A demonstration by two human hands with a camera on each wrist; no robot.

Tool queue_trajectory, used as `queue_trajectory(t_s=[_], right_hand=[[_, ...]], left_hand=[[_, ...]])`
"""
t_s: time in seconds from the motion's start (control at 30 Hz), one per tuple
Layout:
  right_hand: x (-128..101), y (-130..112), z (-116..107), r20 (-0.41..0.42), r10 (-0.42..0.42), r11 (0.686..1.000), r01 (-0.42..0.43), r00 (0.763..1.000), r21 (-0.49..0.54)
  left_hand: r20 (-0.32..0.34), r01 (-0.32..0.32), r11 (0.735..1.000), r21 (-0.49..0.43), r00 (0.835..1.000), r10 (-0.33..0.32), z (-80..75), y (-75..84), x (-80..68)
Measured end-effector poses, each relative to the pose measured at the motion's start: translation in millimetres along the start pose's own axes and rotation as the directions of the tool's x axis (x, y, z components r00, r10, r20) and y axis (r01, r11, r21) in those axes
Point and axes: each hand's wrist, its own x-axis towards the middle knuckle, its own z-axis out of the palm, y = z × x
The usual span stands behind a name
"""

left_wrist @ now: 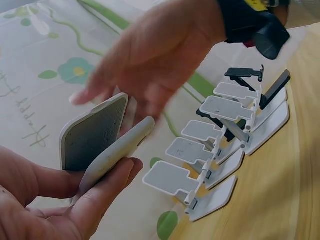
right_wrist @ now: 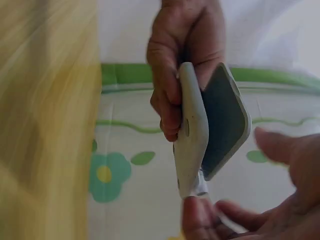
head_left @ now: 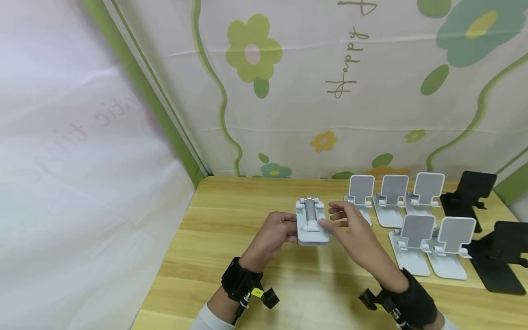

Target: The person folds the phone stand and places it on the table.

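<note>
A white folding phone stand (head_left: 312, 237) is held above the table, nearly level in the head view. My left hand (head_left: 275, 233) grips it by its left side, thumb and fingers pinching it in the left wrist view. Its grey-padded plate (left_wrist: 95, 132) and white base (left_wrist: 112, 157) stand apart in a narrow V. My right hand (head_left: 355, 236) is at the stand's right side, fingers loosely bent and spread. In the right wrist view its fingertips (right_wrist: 192, 212) are close to the hinge end; whether they touch it I cannot tell.
Several unfolded white phone stands (head_left: 447, 269) are set in two rows on the right of the wooden table (head_left: 222, 197). Two black stands (head_left: 497, 270) are at the far right. A flower-printed curtain (head_left: 288, 114) hangs behind the table, with white fabric (head_left: 82, 206) on the left.
</note>
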Motion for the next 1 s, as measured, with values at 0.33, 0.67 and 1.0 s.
queue_trajectory(t_s=[0.33, 0.67, 1.0], right_hand=[[12, 15, -10, 0.378, 0.230, 0.829, -0.384, 0.897, 0.407], [13, 18, -11, 0.395, 0.199, 0.813, -0.376, 0.897, 0.444], [13, 20, -9, 0.394, 0.214, 0.811, -0.388, 0.894, 0.438]], left_hand=[[0.028, 0.009, 0.999, 0.031, 1.000, -0.010, 3.9, 0.2, -0.8], [0.060, 0.034, 0.999, -0.020, 0.998, -0.032, 4.6, 2.4, -1.0], [0.091, 0.060, 0.995, -0.074, 0.994, -0.053, 3.5, 6.6, -0.8]])
